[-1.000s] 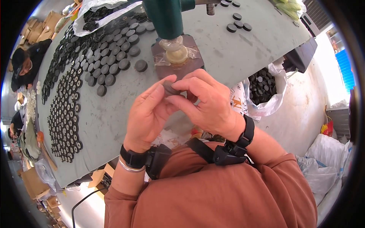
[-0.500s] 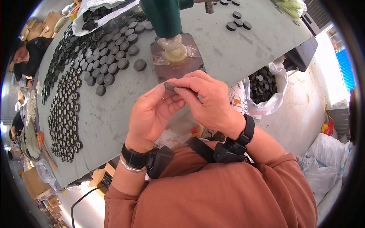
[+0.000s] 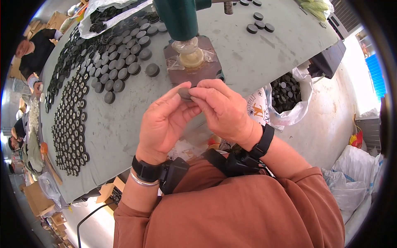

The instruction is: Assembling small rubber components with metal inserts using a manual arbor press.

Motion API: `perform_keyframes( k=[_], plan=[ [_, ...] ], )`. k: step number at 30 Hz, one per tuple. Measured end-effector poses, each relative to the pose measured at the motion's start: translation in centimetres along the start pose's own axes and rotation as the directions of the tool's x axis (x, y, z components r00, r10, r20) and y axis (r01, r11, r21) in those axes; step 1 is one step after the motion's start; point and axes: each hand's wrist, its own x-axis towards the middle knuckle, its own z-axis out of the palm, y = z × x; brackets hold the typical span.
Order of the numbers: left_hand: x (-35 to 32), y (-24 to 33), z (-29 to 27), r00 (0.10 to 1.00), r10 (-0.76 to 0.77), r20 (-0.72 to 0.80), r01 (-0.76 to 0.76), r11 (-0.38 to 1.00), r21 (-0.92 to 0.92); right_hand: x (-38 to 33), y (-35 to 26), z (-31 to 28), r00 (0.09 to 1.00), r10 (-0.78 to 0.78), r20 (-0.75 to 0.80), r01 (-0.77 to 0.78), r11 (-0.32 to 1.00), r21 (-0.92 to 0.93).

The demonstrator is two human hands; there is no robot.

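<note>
My left hand (image 3: 165, 120) and my right hand (image 3: 223, 109) meet over the grey table (image 3: 269, 58), fingertips pinching one small dark round disc (image 3: 184, 93) between them. Just beyond the disc stands a green press (image 3: 178, 16) with a cream-coloured round tip (image 3: 191, 53) on a brown block base (image 3: 194, 70). Each wrist wears a black band with a black device strapped to it.
Several dark round caps (image 3: 120, 53) lie in rows to the left, with smaller ring-shaped pieces (image 3: 70, 128) nearer the table's left edge. A few caps (image 3: 259, 24) sit at the back right. A white bag of dark discs (image 3: 289, 95) hangs off the right edge. Other people (image 3: 33, 49) work at far left.
Both hands have shifted slightly and turned the disc between the fingertips; it now sits higher, pinched at the tips nearer the press base.
</note>
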Motion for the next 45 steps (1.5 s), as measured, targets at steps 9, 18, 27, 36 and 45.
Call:
perform_keyframes(
  k=[9, 18, 27, 36, 45],
  plan=[
    [-0.1, -0.2, -0.3, 0.999, 0.012, 0.052, -0.012, 1.0, 0.005, -0.1, 0.6, -0.1, 0.984, -0.178, 0.028, 0.179, 0.98, -0.089],
    [-0.3, -0.7, 0.1, 0.998, 0.061, -0.011, -0.059, 0.987, 0.148, -0.4, 1.1, 0.0, 0.96, -0.251, 0.125, 0.272, 0.942, -0.198],
    [-2.7, -1.9, -0.4, 0.987, 0.078, -0.14, 0.012, 0.833, 0.554, -1.4, -0.9, -0.6, 0.885, -0.022, 0.465, 0.092, 0.988, -0.126],
    [-3.6, -3.0, -0.2, 0.964, 0.091, -0.251, 0.059, 0.843, 0.535, -1.7, -0.9, 0.5, 0.916, -0.065, 0.397, 0.094, 0.994, -0.054],
    [-4.4, -2.8, -0.3, 0.92, 0.34, -0.193, -0.065, 0.62, 0.782, -0.5, -1.9, 2.0, 0.861, 0.003, 0.509, 0.065, 0.991, -0.116]
  ],
)
